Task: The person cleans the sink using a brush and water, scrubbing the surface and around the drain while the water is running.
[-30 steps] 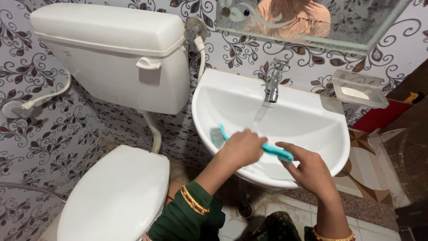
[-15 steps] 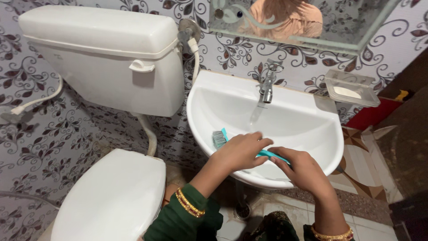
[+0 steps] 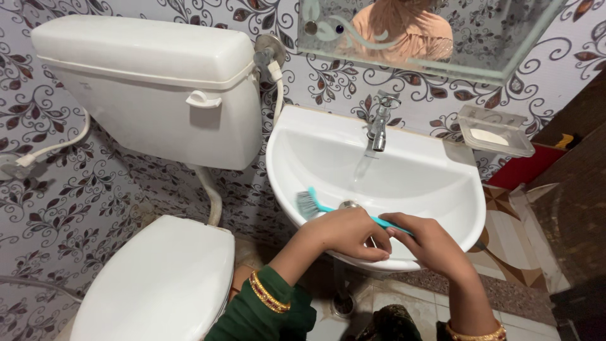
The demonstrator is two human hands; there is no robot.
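- Scrubbing step: left hand (image 3: 346,232) and right hand (image 3: 431,243) both grip the teal brush (image 3: 328,207), bristles against the white washbasin (image 3: 442,183) wall.
- Next likely calls for pressing bristles along the bowl.

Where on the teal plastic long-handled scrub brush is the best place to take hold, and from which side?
Probably the bare handle end, from the sink's front rim. The teal plastic scrub brush lies across the basin with its bristle head at the left wall; its thin handle runs right, where the left hand and right hand already close on it.

Left forearm (image 3: 265,303) wears a dark green sleeve with gold bangles; right wrist (image 3: 476,328) bears a gold bangle.
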